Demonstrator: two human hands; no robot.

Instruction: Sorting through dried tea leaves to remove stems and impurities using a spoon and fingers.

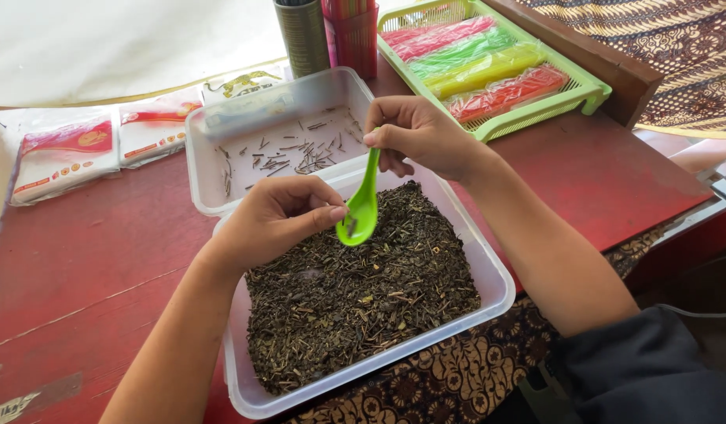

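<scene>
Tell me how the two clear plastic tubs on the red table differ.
The near clear rectangular plastic tub is filled with dark dried leaves and twigs; the far clear plastic tub holds only scattered thin sticks on a mostly bare bottom. Both hands and the green plastic spoon hover over the near one, none over the far. Both are translucent, lidless and touching.

Your green plastic spoon (362, 206) hangs bowl-down over the clear tub (496, 284) of dark dried leaves (355, 294), a few bits in its bowl.

Right hand (418, 137) holding green spoon (361, 206), left hand (280, 216) pinching at it, over tub of dried leaves (355, 290)
</scene>
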